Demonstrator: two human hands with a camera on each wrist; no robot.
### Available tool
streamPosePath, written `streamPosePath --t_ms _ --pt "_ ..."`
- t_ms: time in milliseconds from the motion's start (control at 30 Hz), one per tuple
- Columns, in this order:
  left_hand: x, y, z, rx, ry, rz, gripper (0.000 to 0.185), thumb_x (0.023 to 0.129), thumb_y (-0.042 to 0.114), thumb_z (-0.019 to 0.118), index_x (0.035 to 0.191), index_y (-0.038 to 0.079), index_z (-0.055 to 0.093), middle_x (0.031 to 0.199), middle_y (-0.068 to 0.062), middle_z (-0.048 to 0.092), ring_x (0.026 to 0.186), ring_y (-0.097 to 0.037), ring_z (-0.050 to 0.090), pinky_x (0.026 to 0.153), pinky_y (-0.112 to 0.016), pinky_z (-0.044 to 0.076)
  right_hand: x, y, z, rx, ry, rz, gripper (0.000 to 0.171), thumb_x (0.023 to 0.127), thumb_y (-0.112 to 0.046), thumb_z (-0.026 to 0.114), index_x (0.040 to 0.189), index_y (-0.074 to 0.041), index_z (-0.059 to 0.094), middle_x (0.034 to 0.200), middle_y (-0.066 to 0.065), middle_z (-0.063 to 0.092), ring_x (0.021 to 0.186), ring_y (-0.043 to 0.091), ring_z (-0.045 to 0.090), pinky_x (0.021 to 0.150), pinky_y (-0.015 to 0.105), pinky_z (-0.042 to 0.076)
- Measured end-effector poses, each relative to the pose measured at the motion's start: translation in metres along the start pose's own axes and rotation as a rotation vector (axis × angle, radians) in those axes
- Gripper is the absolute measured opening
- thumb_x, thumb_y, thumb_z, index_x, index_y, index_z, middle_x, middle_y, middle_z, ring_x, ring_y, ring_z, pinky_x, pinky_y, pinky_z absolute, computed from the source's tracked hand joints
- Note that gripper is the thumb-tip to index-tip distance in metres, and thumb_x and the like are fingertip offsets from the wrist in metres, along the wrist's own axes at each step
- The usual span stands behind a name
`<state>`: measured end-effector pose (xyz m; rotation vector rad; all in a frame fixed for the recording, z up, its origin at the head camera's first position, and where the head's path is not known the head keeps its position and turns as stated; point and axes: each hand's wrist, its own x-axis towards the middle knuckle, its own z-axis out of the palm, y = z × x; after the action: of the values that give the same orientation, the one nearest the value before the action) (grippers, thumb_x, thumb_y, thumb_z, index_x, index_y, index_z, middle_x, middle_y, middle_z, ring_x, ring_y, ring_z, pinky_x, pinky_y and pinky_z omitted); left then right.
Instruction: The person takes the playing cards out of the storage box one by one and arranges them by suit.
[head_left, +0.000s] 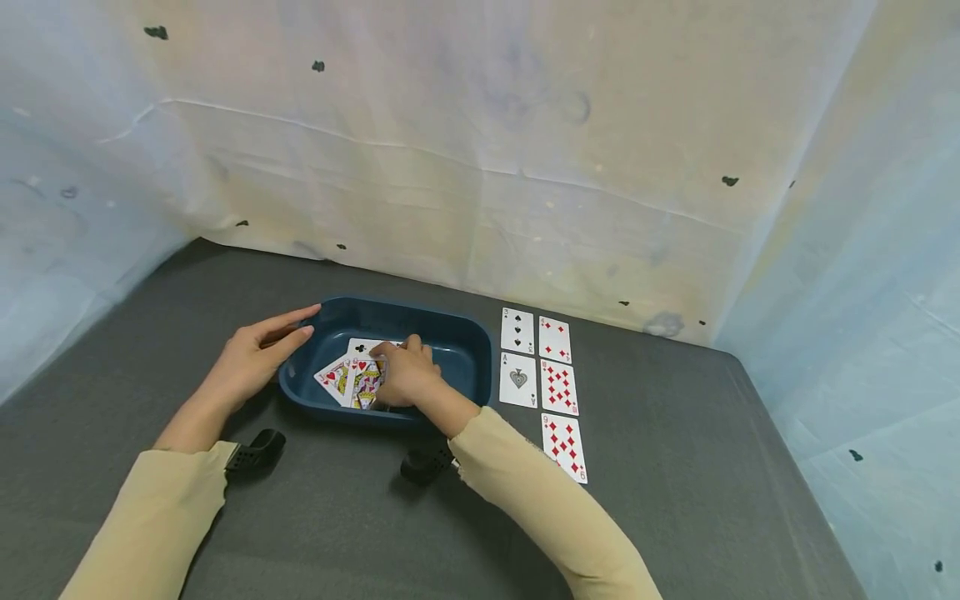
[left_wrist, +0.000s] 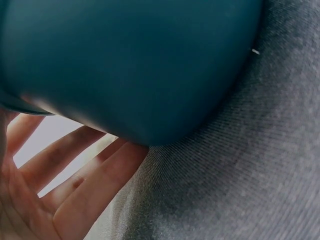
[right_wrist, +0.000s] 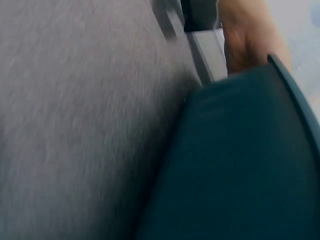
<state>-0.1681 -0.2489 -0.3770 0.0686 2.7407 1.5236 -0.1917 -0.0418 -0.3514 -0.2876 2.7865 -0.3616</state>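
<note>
A dark blue tray (head_left: 465,400) stands on the grey table with playing cards inside. Two face cards of hearts (head_left: 365,382) overlap there, in front of a club card (head_left: 361,346). My left hand (head_left: 251,354) is at the tray's left end, thumb by the rim. Its straight fingers (left_wrist: 95,192) touch the outer wall in the left wrist view. Inside the tray, my right hand (head_left: 408,375) reaches down over the cards, fingers bent; I cannot tell whether it pinches one. The tray's wall (right_wrist: 240,165) hides those fingertips in the right wrist view.
Right of the tray, face-up cards lie in two columns: a three of spades (head_left: 517,331) and ace of spades (head_left: 518,380), then a four of diamonds (head_left: 555,340), another diamond card (head_left: 559,387) and a nine of diamonds (head_left: 564,446). Pale cloth (head_left: 480,167) hangs behind the table.
</note>
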Motion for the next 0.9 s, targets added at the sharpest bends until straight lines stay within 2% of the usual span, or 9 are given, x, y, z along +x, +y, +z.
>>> streamPosePath --t_ms 167,300,400,533,700,800,900 --pt "0.000 0.000 0.001 -0.003 -0.004 -0.008 0.058 0.098 0.053 0.044 0.148 0.025 0.038 0.145 -0.024 0.041 0.114 -0.038 0.052 0.071 -0.026 0.050 -0.001 0.018 -0.005 0.064 0.009 0.018 0.082 0.064 -0.027 0.091 0.136 -0.029 0.051 0.128 0.010 0.043 0.108 0.023 0.040 0.093 0.038 0.039" --pt "0.000 0.001 0.002 0.002 -0.004 -0.011 0.059 0.098 0.053 0.044 0.149 0.025 0.038 0.145 -0.024 0.041 0.113 -0.038 0.052 0.070 -0.024 0.049 -0.005 0.031 -0.008 0.147 0.071 0.019 0.083 0.062 -0.024 0.092 0.133 -0.023 0.049 0.122 0.013 0.045 0.103 0.025 0.043 0.089 0.038 0.042" --pt "-0.001 0.002 0.002 0.006 0.000 -0.011 0.058 0.098 0.053 0.044 0.148 0.025 0.038 0.144 -0.024 0.041 0.113 -0.038 0.052 0.071 -0.025 0.049 -0.009 0.039 -0.010 0.222 0.151 0.012 0.072 0.065 -0.019 0.090 0.125 -0.017 0.049 0.114 0.014 0.049 0.095 0.024 0.047 0.081 0.035 0.044" --pt "-0.001 0.002 0.002 0.012 0.006 -0.012 0.058 0.097 0.053 0.044 0.148 0.025 0.038 0.144 -0.025 0.042 0.112 -0.038 0.052 0.071 -0.025 0.048 -0.011 0.047 -0.012 0.301 0.235 -0.017 0.052 0.076 -0.009 0.081 0.119 -0.013 0.052 0.101 0.014 0.060 0.081 0.021 0.054 0.065 0.028 0.046" --pt "-0.001 0.003 0.002 0.001 0.001 -0.016 0.059 0.097 0.053 0.044 0.149 0.024 0.037 0.144 -0.025 0.041 0.114 -0.038 0.052 0.070 -0.024 0.049 -0.015 0.059 -0.016 0.394 0.311 -0.142 0.036 0.087 -0.001 0.064 0.121 -0.011 0.059 0.102 0.016 0.062 0.070 0.017 0.054 0.052 0.021 0.042" --pt "0.000 0.003 0.001 -0.004 0.005 -0.017 0.059 0.097 0.053 0.044 0.149 0.025 0.037 0.145 -0.025 0.041 0.114 -0.038 0.051 0.069 -0.023 0.049 -0.018 0.067 -0.022 0.477 0.340 -0.223 0.028 0.091 -0.001 0.057 0.118 -0.010 0.062 0.105 0.016 0.061 0.066 0.015 0.055 0.050 0.020 0.043" --pt "0.000 0.002 0.001 -0.005 0.011 -0.013 0.059 0.097 0.053 0.044 0.149 0.024 0.037 0.145 -0.025 0.041 0.113 -0.038 0.051 0.067 -0.023 0.049 -0.020 0.075 -0.029 0.554 0.383 -0.244 0.018 0.094 -0.003 0.055 0.107 -0.008 0.067 0.104 0.015 0.060 0.063 0.012 0.053 0.051 0.019 0.042"
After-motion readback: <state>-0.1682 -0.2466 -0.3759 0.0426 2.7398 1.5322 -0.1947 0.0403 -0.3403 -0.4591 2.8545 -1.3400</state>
